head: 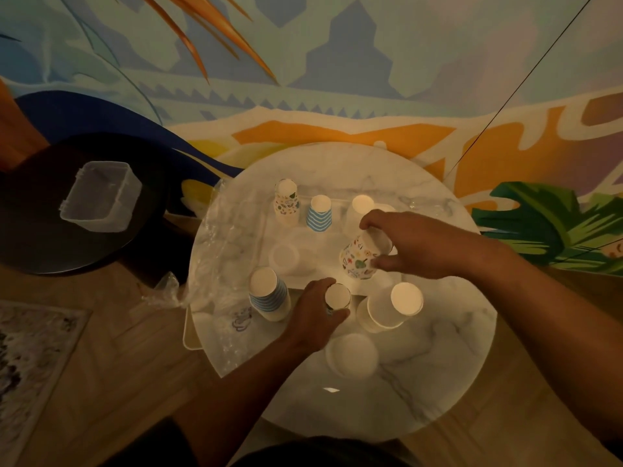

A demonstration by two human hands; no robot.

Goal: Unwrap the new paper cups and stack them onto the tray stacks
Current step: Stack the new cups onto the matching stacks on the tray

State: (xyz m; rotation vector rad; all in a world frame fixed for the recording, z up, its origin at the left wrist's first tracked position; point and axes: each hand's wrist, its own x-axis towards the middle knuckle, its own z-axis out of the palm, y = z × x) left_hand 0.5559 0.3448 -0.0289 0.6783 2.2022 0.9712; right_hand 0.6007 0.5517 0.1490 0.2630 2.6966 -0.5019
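Seen from above on a round marble table (438, 348) against a painted mural wall (337, 62): upside-down paper cups in several stacks. Right hand (418, 244) grasping a tilted stack of leaf-print cups (359, 257), thumb and fingers curled round it, lifted just above a clear tray (266, 237) that is hard to make out in the dim light. Left hand (317, 311) wrapped round a second upside-down cup stack (337, 296) at the tray's near edge, only the pale base and a sliver of print showing. Just left of that hand, a blue-striped stack (269, 294); just right of it, a plain white stack (391, 306). At the tray's far side, a row: another leaf-print stack (286, 200), a blue-striped cup (319, 214), a plain white cup (362, 203) partly behind the right hand. Nearer the viewer, a flat white disc-like piece (350, 355) on the marble, kind unclear. Crumpled clear plastic wrap (215, 264) draped over the table's left edge. Well apart to the left, a clear plastic container (101, 195) on a dark round table (40, 237). Below, wooden floor (118, 365) and a patterned rug's corner (33, 358).
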